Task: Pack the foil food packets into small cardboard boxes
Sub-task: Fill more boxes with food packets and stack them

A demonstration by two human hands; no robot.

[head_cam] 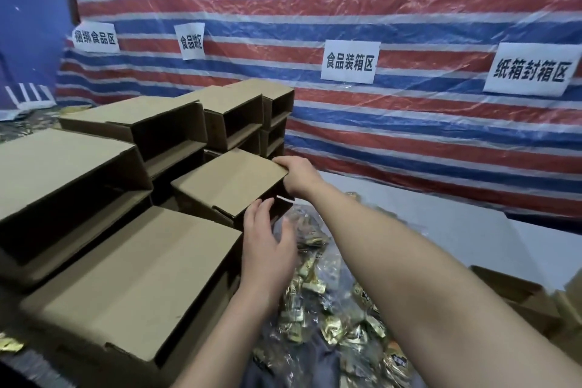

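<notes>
A small brown cardboard box (pixel 230 183) lies tilted on its side among a stack of like boxes (pixel 132 268), its open mouth facing right. My right hand (pixel 297 175) grips the box's far right corner, fingers curled over the top panel. My left hand (pixel 267 242) reaches to the near right edge, fingertips touching the panel, thumb spread apart. Gold foil food packets (pixel 318 299) lie heaped below both arms, some inside clear plastic.
More open-mouthed boxes (pixel 233 116) are stacked at the back left. A striped tarp wall (pixel 409 9) carries several white paper signs (pixel 349 61). A white surface (pixel 472 230) lies at right, and flattened cardboard (pixel 519 296) sits at the far right edge.
</notes>
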